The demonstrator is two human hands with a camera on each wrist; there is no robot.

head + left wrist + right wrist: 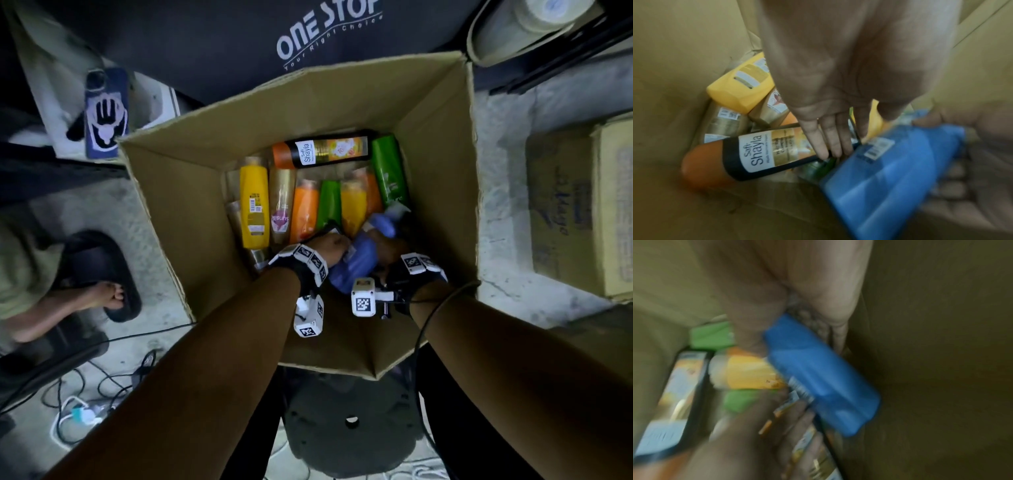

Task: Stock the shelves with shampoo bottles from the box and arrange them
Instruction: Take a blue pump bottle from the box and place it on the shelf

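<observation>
The blue plastic shampoo bottle [359, 257] lies tilted inside the brown cardboard box [191, 192], at the near right corner, above the other bottles. Its long axis runs from the near side, low between my two wrists, up and away toward the far right wall of the box. In the right wrist view my right hand [390, 248] has the thumb and the curled fingers closed around the upper part of this bottle, so the bottle is already in that grip and the rest of its body points back toward me from the palm.

My left hand [830, 100] is just beside the bottle, on its left. In the left wrist view the fingers [824, 141] are straight and together, pointing down into the box, and they grip nothing; the tips are near the black bottle with orange cap and white "Shayla" label [748, 154]. Whether they touch it, I cannot tell.

I judge that the next move is to lift the blue bottle out along its long axis, and the right hand is the one for it. The wall of the box is very close on the right of the grip, so I expect little room there.

Further left from the grip lie the yellow plastic bottle [253, 202] and the gold plastic bottle [281, 205], side by side.
</observation>
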